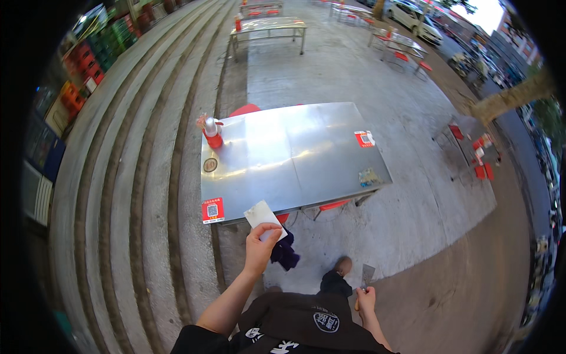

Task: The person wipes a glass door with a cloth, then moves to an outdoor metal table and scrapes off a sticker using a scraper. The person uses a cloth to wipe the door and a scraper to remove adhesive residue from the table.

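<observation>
My left hand (pixel 261 248) grips a white rectangular card or pad (pixel 261 214) with a small smudge at its far corner, close to the near edge of a stainless steel table (pixel 269 177). A dark purple cloth (pixel 285 253) hangs just beyond the fingers; whether the same hand holds it I cannot tell. Lower right, my right hand (pixel 366 301) is closed around the handle of a flat-bladed scraper (pixel 368 274), its blade pointing away from me. On the table stand a red container (pixel 214 139) and a clear bottle (pixel 211 127). A crumpled bluish patch (pixel 369 177) lies at the right corner.
Red stickers with printed codes (pixel 213 210) (pixel 364 139) mark two corners of the table. Red stools (pixel 334 205) stand around it. Concrete steps (pixel 154 132) run along the left, with stacked crates (pixel 84 64) beyond. More metal tables (pixel 267 25) stand farther off; a tree trunk (pixel 508 99) is at right.
</observation>
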{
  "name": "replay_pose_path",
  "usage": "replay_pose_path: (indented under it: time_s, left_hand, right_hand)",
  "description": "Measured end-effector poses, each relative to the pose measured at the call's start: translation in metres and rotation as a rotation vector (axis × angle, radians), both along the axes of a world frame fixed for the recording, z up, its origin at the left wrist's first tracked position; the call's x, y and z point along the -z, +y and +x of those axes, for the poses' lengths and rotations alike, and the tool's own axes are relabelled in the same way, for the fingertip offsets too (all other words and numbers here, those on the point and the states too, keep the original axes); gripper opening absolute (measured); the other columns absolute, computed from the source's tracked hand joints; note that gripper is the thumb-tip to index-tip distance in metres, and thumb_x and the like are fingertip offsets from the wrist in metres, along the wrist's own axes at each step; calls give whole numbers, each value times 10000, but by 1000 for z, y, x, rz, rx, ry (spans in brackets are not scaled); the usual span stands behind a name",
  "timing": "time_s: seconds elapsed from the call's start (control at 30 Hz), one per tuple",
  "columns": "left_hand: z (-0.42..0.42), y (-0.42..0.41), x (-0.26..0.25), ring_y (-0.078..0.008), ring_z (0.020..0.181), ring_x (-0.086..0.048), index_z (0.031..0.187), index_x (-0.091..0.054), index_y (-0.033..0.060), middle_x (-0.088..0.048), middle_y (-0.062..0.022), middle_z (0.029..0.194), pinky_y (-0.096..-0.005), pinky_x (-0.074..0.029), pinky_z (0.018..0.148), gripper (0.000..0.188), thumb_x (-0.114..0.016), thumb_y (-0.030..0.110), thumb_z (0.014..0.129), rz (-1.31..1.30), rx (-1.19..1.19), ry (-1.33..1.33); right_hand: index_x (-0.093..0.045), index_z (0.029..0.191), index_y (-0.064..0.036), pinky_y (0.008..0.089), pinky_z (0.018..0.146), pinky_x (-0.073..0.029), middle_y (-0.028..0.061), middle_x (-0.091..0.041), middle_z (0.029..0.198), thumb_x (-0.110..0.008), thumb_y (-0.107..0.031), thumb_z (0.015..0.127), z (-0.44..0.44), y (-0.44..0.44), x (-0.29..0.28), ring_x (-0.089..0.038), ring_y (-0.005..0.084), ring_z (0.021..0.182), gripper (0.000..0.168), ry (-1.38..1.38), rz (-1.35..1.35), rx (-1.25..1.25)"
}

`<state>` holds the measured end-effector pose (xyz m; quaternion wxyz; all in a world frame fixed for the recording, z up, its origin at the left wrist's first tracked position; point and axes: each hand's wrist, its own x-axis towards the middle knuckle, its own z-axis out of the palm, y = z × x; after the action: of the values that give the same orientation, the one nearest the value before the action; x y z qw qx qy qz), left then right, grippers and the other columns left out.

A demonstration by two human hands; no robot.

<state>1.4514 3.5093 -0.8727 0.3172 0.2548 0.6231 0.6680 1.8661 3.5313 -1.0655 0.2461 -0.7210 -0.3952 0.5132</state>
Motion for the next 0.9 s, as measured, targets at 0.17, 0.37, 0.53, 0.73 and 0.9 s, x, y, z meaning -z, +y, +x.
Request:
replay_pose_path:
  time_s: [0.17, 0.37, 0.53, 0.73, 0.9]
  left_hand:
    - [33, 95, 59, -74, 775, -522, 930, -635, 44, -602, 36, 878, -252, -415, 691, 200, -615, 233, 992, 132, -432, -776]
    - [41, 190, 145, -141, 796, -538, 699, -430, 170, -570, 2, 840, -325, -430, 774, 318, -623, 208, 949, -1, -518, -761]
    - [10, 277, 192, -139, 828, -498, 717, -488, 155, -534, 11, 814, -336, -385, 743, 286, -634, 252, 944, -174, -510, -794]
    - [-52, 403, 285, -53, 686, -442, 741, -532, 153, -493, 59, 738, -233, -298, 600, 244, -648, 250, 934, -141, -315, -608]
    - [-68, 406, 331, -62, 848, -483, 950, -616, 150, -570, 35, 930, -243, -348, 710, 157, -652, 302, 965, -246, -361, -668]
  right_hand:
    - [-525, 973, -29, 344, 599, -476, 79, -585, 809, -748, -158, 823, 12, 202, 82, -573, 166, 698, 298, -207, 47, -322]
    - [-577, 1035, 22, 436, 756, -510, 163, -661, 906, -727, -263, 813, -40, 415, 106, -646, 300, 842, 391, -328, 38, -402]
    - [-575, 1022, 27, 395, 524, -484, 147, -657, 897, -728, -206, 818, -128, 514, 116, -641, 243, 717, 345, -197, -162, -325]
    - [-578, 1111, 24, 366, 682, -494, 107, -608, 881, -740, -243, 869, -189, 577, 204, -599, 212, 771, 395, -270, 217, -361]
    - [-610, 1134, -7, 429, 884, -484, 190, -631, 1039, -758, -290, 849, -207, 544, 210, -604, 350, 998, 428, -289, 385, -427]
